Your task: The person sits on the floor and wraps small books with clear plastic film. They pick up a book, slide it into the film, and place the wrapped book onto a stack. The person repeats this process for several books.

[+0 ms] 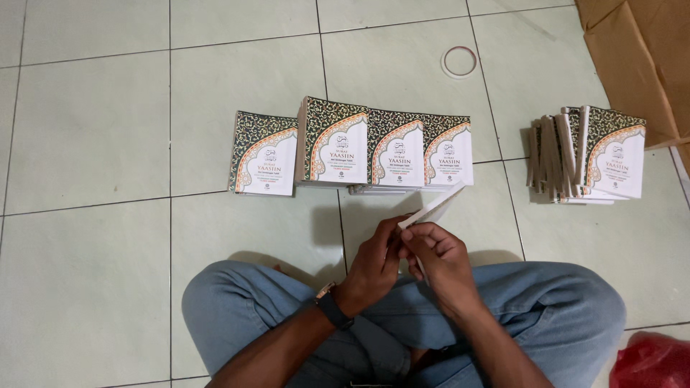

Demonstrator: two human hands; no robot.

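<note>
Both hands pinch one thin booklet, fingers closed on it.
Row of booklets laid on floor; stack at right remains.

Sitting cross-legged, both my forearms angle in over my lap, wrists close together. My left hand curls palm-inward with a dark band on its wrist; my right hand meets it, fingers bent and pinched shut, thumbs touching.

Glossy paper-covered booklets lie on smooth, faintly shiny ceramic floor tiles; matt brown cardboard fills the far right corner, crinkly red plastic the near right.
</note>
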